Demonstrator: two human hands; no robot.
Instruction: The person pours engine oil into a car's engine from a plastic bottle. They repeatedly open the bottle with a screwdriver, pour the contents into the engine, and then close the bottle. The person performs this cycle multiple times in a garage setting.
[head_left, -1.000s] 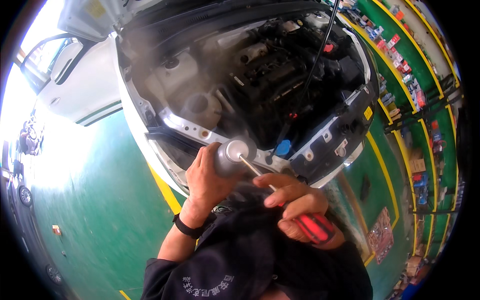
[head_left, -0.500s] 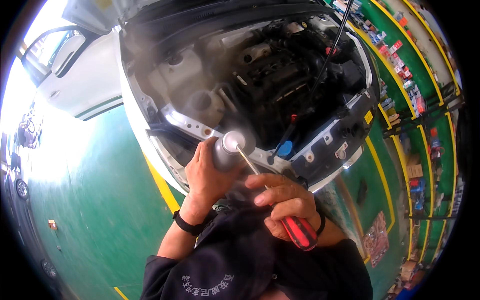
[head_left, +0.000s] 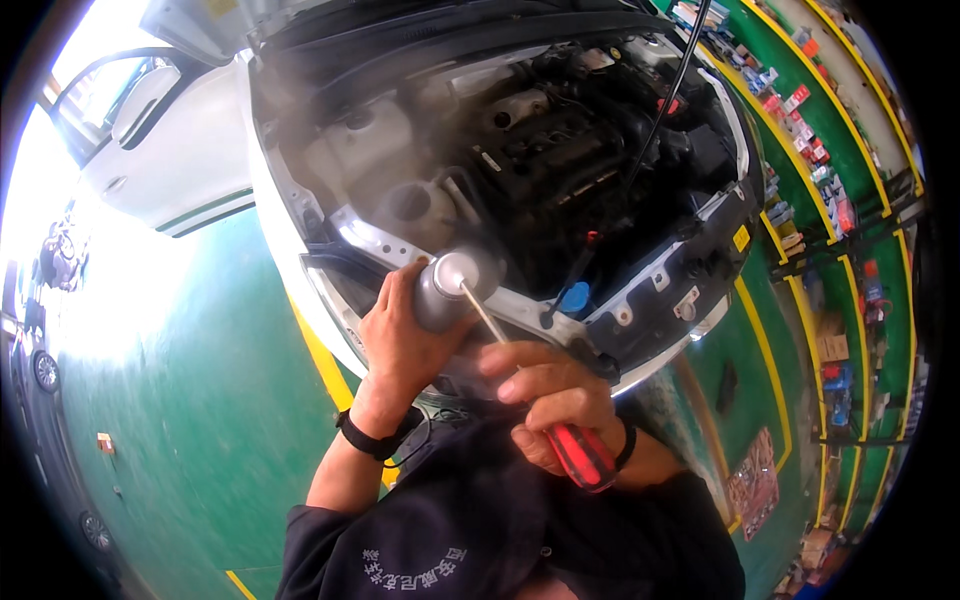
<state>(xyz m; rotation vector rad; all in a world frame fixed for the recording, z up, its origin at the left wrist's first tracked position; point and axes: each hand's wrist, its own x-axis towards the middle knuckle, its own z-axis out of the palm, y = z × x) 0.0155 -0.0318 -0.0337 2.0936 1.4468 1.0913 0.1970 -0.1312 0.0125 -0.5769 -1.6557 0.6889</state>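
My left hand (head_left: 398, 330) is wrapped round a grey bottle (head_left: 433, 308) and holds it up in front of the car. The bottle's pale round top (head_left: 456, 272) faces up toward me. In my right hand (head_left: 562, 392) is a screwdriver (head_left: 582, 458) with a red and black handle. Its thin shaft slants up to the left, and the tip meets the pale top. Whether the tip has gone through cannot be made out. My right fingers curl round the upper part of the handle.
A white car stands ahead with its engine bay (head_left: 540, 150) exposed and a support rod (head_left: 665, 110) rising at the right. A blue cap (head_left: 575, 297) sits near the front edge. The car door (head_left: 165, 150) stands open at left. Shelves (head_left: 835, 345) of boxes line the right side.
My right hand and the screwdriver have shifted a little to the left. The bottle and my left hand sit slightly further left, while the car appears slightly further right.
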